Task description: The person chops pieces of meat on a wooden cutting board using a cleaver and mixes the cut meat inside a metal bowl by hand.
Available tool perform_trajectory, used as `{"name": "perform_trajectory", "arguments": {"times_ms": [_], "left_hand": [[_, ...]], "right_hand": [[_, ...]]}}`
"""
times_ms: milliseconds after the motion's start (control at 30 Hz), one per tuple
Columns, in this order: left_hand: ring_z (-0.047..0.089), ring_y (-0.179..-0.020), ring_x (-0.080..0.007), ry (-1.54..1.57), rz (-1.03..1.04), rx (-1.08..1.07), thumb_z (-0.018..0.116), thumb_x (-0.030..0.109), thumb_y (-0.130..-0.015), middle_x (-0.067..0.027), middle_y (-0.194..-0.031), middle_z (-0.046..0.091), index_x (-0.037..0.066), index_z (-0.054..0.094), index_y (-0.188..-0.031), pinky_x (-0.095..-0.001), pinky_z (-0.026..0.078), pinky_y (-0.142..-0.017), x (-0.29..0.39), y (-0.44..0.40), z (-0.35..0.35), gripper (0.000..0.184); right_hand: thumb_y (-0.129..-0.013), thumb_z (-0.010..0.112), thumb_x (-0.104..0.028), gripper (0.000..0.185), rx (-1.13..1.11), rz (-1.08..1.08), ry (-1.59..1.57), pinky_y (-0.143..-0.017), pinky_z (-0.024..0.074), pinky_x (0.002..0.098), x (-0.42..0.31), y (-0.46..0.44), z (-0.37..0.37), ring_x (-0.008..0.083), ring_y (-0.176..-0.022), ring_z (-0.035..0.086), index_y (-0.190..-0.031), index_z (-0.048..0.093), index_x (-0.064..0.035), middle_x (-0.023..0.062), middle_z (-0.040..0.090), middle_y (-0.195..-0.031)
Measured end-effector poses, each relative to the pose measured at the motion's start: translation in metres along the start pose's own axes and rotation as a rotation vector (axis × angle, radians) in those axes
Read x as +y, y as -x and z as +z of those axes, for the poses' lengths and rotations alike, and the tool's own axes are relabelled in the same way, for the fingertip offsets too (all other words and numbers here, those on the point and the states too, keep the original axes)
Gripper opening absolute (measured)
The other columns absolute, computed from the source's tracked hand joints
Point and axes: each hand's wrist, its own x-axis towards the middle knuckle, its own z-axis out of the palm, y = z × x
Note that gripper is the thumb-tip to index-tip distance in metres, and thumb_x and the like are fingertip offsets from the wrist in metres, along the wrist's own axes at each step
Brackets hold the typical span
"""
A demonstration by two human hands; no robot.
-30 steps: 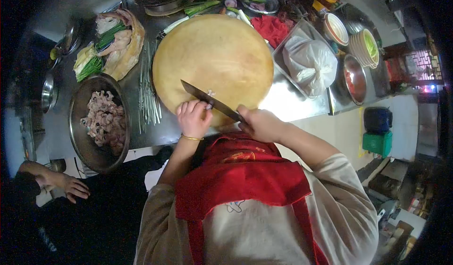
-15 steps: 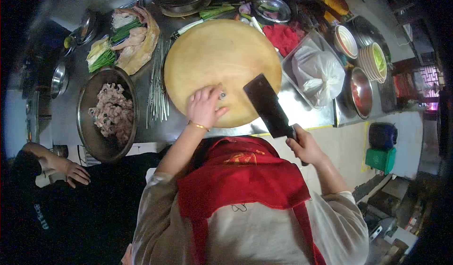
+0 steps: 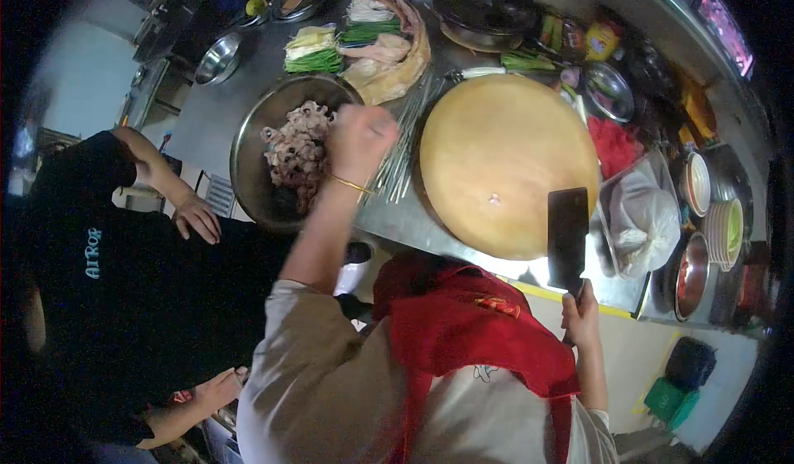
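My right hand (image 3: pixel 581 315) grips the handle of a cleaver (image 3: pixel 567 236), its dark broad blade over the right edge of a round wooden chopping board (image 3: pixel 504 150). At the rim of a large metal bowl (image 3: pixel 248 145), my left hand (image 3: pixel 364 137) is curled closed and smeared by motion; what it holds, if anything, is hidden. Inside the bowl lie pinkish-grey seafood pieces (image 3: pixel 298 150) with dark round spots, resembling squid or octopus. A small pale scrap (image 3: pixel 495 199) lies on the board. Thin metal skewers (image 3: pixel 405 145) are spread between bowl and board.
Cut vegetables (image 3: pixel 313 50) and a slab of pale meat (image 3: pixel 405 63) lie behind the bowl. Right of the board are a red cloth (image 3: pixel 614 145), a tub with a white plastic bag (image 3: pixel 641 220) and stacked bowls (image 3: pixel 724 232). A person in black (image 3: pixel 157 274) stands at left.
My left hand has left the board and moved left to the bowl. The dark-spotted piece near its fingers is gone from the board. The view has turned left; the cleaver stands more upright.
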Motion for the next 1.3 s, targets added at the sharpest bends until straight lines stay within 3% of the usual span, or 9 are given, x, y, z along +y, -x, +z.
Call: {"name": "perform_trajectory", "arguments": {"times_ms": [100,200,567,700,767,833,933,1133,1300], "left_hand": [[0.063,-0.102,-0.0336,-0.188,0.048,0.145,0.078,0.027,-0.077,-0.0174,-0.116,0.063,0.006,0.065,-0.119,-0.0428,0.052,-0.085,-0.080,-0.017,-0.031,0.049],[0.063,-0.104,-0.0342,-0.233,0.044,-0.177,0.072,0.026,-0.082,-0.0177,-0.121,0.060,0.008,0.064,-0.122,-0.0448,0.052,-0.086,-0.168,-0.002,-0.017,0.044],[0.060,-0.111,-0.0372,-0.745,-0.110,-0.912,0.066,0.021,-0.082,-0.0196,-0.121,0.063,0.007,0.067,-0.114,-0.0461,0.048,-0.097,-0.170,-0.026,0.020,0.036],[0.051,-0.121,-0.0422,-0.737,0.413,-0.334,0.062,0.028,-0.083,-0.0199,-0.132,0.056,0.011,0.064,-0.123,-0.0506,0.040,-0.105,-0.145,-0.007,-0.024,0.044],[0.056,-0.099,-0.0301,0.251,-0.205,-0.565,0.061,0.016,-0.086,-0.0109,-0.103,0.061,0.007,0.062,-0.108,-0.0455,0.046,-0.087,-0.172,-0.014,-0.015,0.024],[0.061,-0.078,-0.0188,0.741,-0.226,-0.508,0.061,0.003,-0.088,-0.0037,-0.087,0.062,0.002,0.059,-0.100,-0.0377,0.053,-0.069,-0.166,-0.013,0.002,0.012],[0.066,-0.081,-0.0231,0.709,-0.145,-0.575,0.067,-0.003,-0.082,-0.0083,-0.094,0.066,0.004,0.064,-0.106,-0.0360,0.056,-0.069,-0.042,0.023,0.008,0.025],[0.061,-0.102,-0.0298,0.055,0.736,-0.367,0.074,0.018,-0.077,-0.0080,-0.108,0.065,0.013,0.072,-0.096,-0.0436,0.049,-0.089,0.080,0.069,0.082,0.019],[0.060,-0.099,-0.0317,0.125,0.552,-0.438,0.071,0.018,-0.081,-0.0094,-0.107,0.065,0.012,0.072,-0.095,-0.0444,0.048,-0.085,0.065,0.109,0.124,0.015]], "right_hand": [[-0.097,0.053,-0.012,0.025,0.024,-0.005,-0.031,-0.043,0.0447,0.0260,-0.003,0.000,0.001,0.0092,-0.051,0.049,-0.118,0.044,-0.0031,0.0020,0.050,-0.072],[-0.096,0.054,-0.013,0.020,0.062,0.003,-0.037,-0.044,0.0461,0.0274,-0.013,-0.002,0.006,0.0104,-0.051,0.050,-0.112,0.046,-0.0045,0.0026,0.051,-0.071],[-0.096,0.055,-0.014,0.021,0.054,0.023,0.150,-0.045,0.0474,0.0313,-0.023,-0.009,0.007,0.0145,-0.050,0.055,-0.112,0.047,-0.0033,0.0070,0.055,-0.065],[-0.094,0.059,-0.024,0.036,0.046,-0.061,0.296,-0.063,0.0531,0.0438,-0.005,-0.006,0.005,0.0344,-0.067,0.065,-0.123,0.048,-0.0046,0.0209,0.065,-0.081],[-0.093,0.059,-0.028,0.040,0.053,-0.084,0.397,-0.071,0.0528,0.0478,-0.006,-0.007,0.007,0.0414,-0.079,0.066,-0.124,0.048,-0.0059,0.0234,0.066,-0.088],[-0.092,0.058,-0.030,0.041,0.040,-0.034,0.425,-0.073,0.0521,0.0495,-0.021,-0.004,0.007,0.0427,-0.083,0.066,-0.124,0.047,-0.0070,0.0231,0.066,-0.089],[-0.093,0.057,-0.029,0.036,-0.026,0.003,0.401,-0.070,0.0502,0.0520,-0.048,0.003,-0.001,0.0424,-0.080,0.065,-0.118,0.044,-0.0066,0.0223,0.065,-0.085],[-0.093,0.057,-0.028,0.032,-0.037,-0.188,0.449,-0.072,0.0492,0.0518,-0.026,-0.011,-0.002,0.0433,-0.081,0.064,-0.113,0.044,-0.0064,0.0220,0.064,-0.083],[-0.093,0.057,-0.029,0.032,-0.039,-0.302,0.444,-0.071,0.0489,0.0528,-0.024,-0.007,-0.003,0.0446,-0.079,0.063,-0.113,0.045,-0.0076,0.0230,0.064,-0.082]]}}
